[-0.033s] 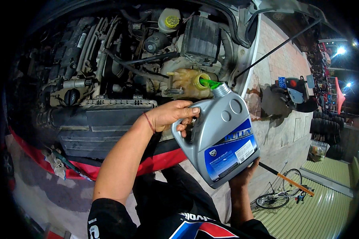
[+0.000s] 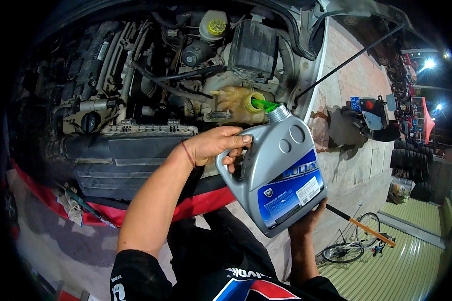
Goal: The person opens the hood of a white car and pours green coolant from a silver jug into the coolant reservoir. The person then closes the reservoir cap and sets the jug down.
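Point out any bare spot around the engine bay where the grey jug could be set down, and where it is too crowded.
Flattest bare patch: the black radiator cover behind the red bumper, left of the left hand. Paved ground right of the car looks open. Crowded: hoses and caps around the yellowish reservoir, where the grey jug, propped by the right hand, pours green fluid.

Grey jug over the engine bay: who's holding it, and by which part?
Both hands hold the grey jug: the left hand grips its moulded handle, and the right hand supports its base from underneath.
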Tool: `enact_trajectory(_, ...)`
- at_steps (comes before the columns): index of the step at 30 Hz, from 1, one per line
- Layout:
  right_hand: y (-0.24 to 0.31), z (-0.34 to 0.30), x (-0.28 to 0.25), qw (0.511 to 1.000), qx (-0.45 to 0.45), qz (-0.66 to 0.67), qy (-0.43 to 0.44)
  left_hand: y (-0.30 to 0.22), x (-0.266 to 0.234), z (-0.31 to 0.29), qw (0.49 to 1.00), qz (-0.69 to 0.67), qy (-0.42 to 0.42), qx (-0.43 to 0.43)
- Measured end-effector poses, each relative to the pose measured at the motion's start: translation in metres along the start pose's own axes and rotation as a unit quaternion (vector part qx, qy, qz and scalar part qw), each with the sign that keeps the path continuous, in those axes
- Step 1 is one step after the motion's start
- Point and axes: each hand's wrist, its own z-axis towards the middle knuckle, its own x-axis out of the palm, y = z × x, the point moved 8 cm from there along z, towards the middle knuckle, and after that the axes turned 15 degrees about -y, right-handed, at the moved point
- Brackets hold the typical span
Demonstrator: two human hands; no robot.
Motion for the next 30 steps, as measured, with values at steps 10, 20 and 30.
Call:
enact_trajectory(10, 0.0023, -0.004, 0.0004, 1.0, 0.004, 0.006, -0.012, 0.0015, 0.0, 0.0009, 1.0, -0.014, -0.005, -0.006)
enact_trajectory(20, 0.0049, -0.007, 0.0061, 1.0, -0.001, 0.004, -0.008, -0.0017, 0.0003, 0.0008, 1.0, -0.001, -0.008, 0.005)
enact_trajectory(30, 0.004, -0.0052, 0.0018, 1.0, 0.002, 0.003, -0.023, 0.0003, 0.0001, 0.0019, 1.0, 0.001, -0.016, -0.007)
